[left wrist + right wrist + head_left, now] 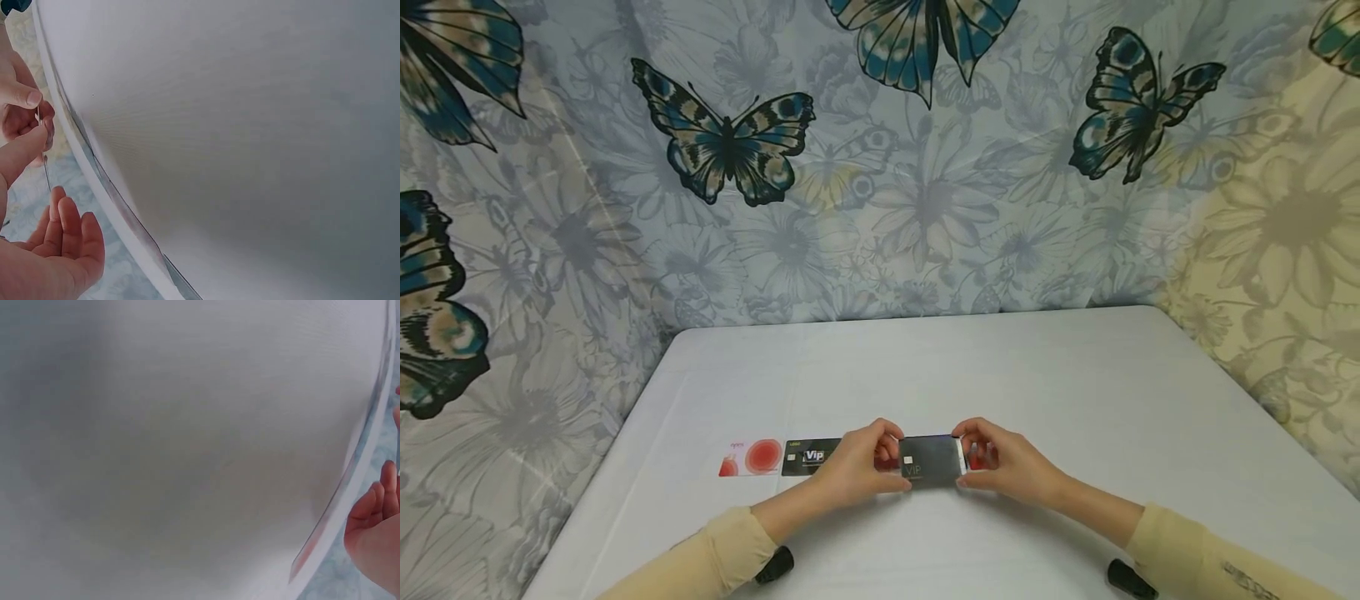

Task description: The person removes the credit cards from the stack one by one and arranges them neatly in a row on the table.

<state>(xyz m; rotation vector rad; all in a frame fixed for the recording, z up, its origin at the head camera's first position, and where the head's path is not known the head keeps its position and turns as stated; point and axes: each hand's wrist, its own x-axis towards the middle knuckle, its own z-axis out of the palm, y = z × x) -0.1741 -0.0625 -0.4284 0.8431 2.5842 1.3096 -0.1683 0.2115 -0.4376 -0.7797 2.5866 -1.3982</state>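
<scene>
A dark grey card marked VIP point(932, 460) is held upright above the table between both hands. My left hand point(861, 467) pinches its left edge between thumb and fingers. On the opposite edge, my right hand point(1011, 467) grips it the same way. In the left wrist view the card is a thin line point(47, 178) between the left hand point(62, 250) and the right hand point(22, 100). Only part of the right hand point(378, 534) enters the right wrist view. Red patches show behind the fingers of both hands, partly hidden.
Left of the hands, a white and red card point(751, 458) lies beside a black card marked Vip point(801, 458), partly covered by the left hand. All are on a white table point(1037, 383). Butterfly-patterned fabric point(925, 217) hangs behind the table.
</scene>
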